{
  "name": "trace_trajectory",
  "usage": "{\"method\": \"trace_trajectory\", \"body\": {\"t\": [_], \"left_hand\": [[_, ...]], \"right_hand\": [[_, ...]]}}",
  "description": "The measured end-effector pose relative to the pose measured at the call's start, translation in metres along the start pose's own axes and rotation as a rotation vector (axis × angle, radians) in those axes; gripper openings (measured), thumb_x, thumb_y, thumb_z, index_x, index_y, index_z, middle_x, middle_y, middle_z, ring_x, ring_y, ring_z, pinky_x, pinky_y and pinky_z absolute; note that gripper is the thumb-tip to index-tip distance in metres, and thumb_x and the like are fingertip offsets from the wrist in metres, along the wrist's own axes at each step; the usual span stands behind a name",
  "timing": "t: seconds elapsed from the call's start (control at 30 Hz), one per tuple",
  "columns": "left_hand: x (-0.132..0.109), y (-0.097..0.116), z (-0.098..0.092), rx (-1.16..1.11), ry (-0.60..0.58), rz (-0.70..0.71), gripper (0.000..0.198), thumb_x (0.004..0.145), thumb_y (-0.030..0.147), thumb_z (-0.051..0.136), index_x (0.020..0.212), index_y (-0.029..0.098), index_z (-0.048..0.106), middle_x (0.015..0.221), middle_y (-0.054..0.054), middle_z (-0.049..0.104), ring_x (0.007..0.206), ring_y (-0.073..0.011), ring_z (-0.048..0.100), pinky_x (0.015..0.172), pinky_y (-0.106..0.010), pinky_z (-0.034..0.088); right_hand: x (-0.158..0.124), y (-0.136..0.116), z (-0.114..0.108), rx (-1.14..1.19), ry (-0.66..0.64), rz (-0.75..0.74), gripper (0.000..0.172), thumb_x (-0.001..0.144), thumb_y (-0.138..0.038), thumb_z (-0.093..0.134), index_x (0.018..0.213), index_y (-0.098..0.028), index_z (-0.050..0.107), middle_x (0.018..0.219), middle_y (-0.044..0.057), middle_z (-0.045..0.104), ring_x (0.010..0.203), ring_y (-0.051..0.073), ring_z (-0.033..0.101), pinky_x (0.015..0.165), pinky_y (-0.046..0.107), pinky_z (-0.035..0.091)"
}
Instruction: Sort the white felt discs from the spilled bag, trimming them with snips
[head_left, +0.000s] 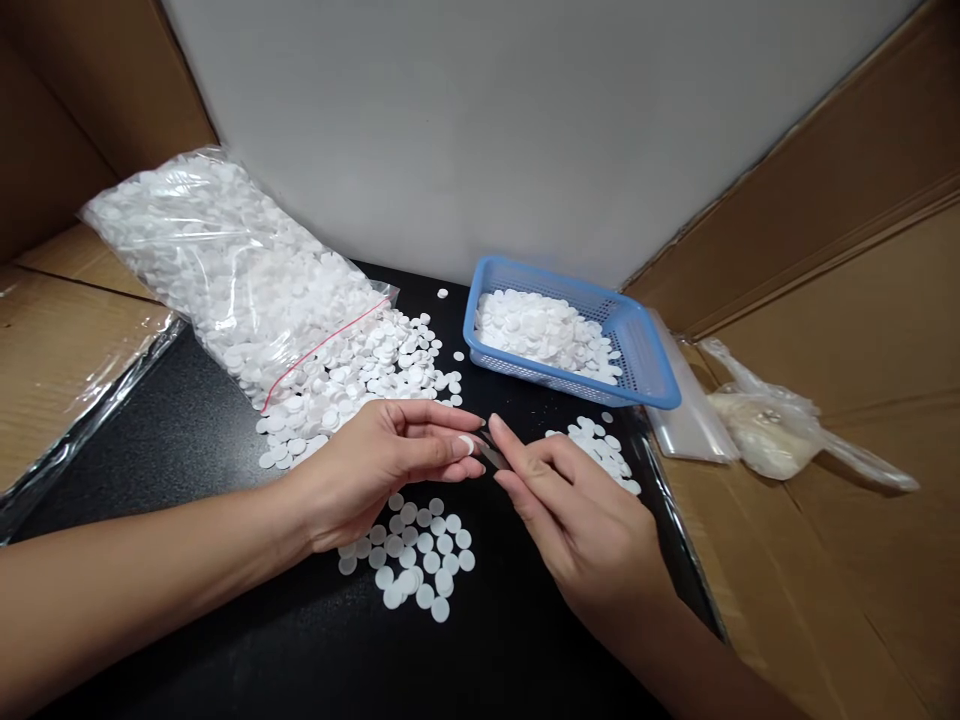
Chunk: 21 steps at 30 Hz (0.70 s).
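Note:
My left hand (405, 440) pinches a small white plastic disc (467, 444) between thumb and fingers. Pinched in my right hand (577, 500) is a thin, dark metal blade (492, 455), its tip close to that disc; whether they touch I cannot tell. Below my hands several loose discs (425, 543) lie flat on the black tabletop (300, 630). A larger heap of discs (375, 360) spills behind my left hand, partly hidden by it. Just past my right hand lies a smaller group of discs (600, 447), which the hand partly covers.
A big clear zip bag (217, 260) full of discs leans at the back left. The blue basket (645, 350) at the back right holds more discs. A knotted plastic bag (772, 430) and flat clear bags (690, 420) rest on cardboard at right. A pale wall (480, 130) closes the back.

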<state>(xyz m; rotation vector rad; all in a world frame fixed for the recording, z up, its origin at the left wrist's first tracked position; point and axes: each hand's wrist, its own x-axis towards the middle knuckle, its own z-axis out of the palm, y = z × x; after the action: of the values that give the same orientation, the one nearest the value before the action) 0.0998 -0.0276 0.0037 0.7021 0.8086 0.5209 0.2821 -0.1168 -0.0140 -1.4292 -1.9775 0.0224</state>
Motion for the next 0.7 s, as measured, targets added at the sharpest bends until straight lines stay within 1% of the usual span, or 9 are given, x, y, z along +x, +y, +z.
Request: {"method": "trace_trajectory", "body": {"t": [0.17, 0.37, 0.5, 0.7], "left_hand": [[-0.0029, -0.0003, 0.0013, 0.065, -0.023, 0.035, 0.016, 0.081, 0.011, 0.077, 0.096, 0.013, 0.076, 0.081, -0.006, 0.078, 0.076, -0.0128, 0.076, 0.078, -0.017, 0.059], [-0.0051, -0.0004, 0.0029, 0.090, -0.043, 0.070, 0.014, 0.081, 0.010, 0.076, 0.095, 0.012, 0.073, 0.077, -0.003, 0.075, 0.075, -0.0129, 0.076, 0.074, -0.017, 0.059], [-0.0056, 0.0004, 0.0041, 0.100, -0.059, 0.090, 0.014, 0.081, 0.009, 0.075, 0.094, 0.011, 0.072, 0.077, -0.003, 0.074, 0.073, -0.0122, 0.075, 0.072, -0.017, 0.059], [-0.0058, -0.0008, 0.0032, 0.093, -0.077, 0.088, 0.015, 0.081, 0.009, 0.075, 0.095, 0.012, 0.072, 0.077, -0.002, 0.073, 0.074, -0.0115, 0.074, 0.072, -0.016, 0.059]], "right_hand": [[-0.0005, -0.0045, 0.0021, -0.035, 0.007, -0.042, 0.038, 0.102, -0.015, 0.050, 0.139, -0.017, 0.058, 0.078, 0.002, 0.063, 0.061, 0.009, 0.058, 0.053, 0.020, 0.045], [0.0001, -0.0061, 0.0008, -0.059, 0.007, -0.065, 0.033, 0.102, -0.014, 0.050, 0.132, -0.011, 0.063, 0.076, 0.002, 0.063, 0.059, 0.008, 0.057, 0.053, 0.020, 0.045], [-0.0002, -0.0066, 0.0009, -0.048, 0.015, -0.079, 0.033, 0.102, -0.013, 0.050, 0.132, -0.013, 0.063, 0.077, 0.002, 0.064, 0.061, 0.008, 0.058, 0.055, 0.019, 0.045], [0.0002, -0.0088, -0.0006, -0.046, 0.010, -0.054, 0.036, 0.102, -0.014, 0.050, 0.136, -0.018, 0.061, 0.075, 0.001, 0.063, 0.059, 0.007, 0.057, 0.055, 0.018, 0.046]]}}
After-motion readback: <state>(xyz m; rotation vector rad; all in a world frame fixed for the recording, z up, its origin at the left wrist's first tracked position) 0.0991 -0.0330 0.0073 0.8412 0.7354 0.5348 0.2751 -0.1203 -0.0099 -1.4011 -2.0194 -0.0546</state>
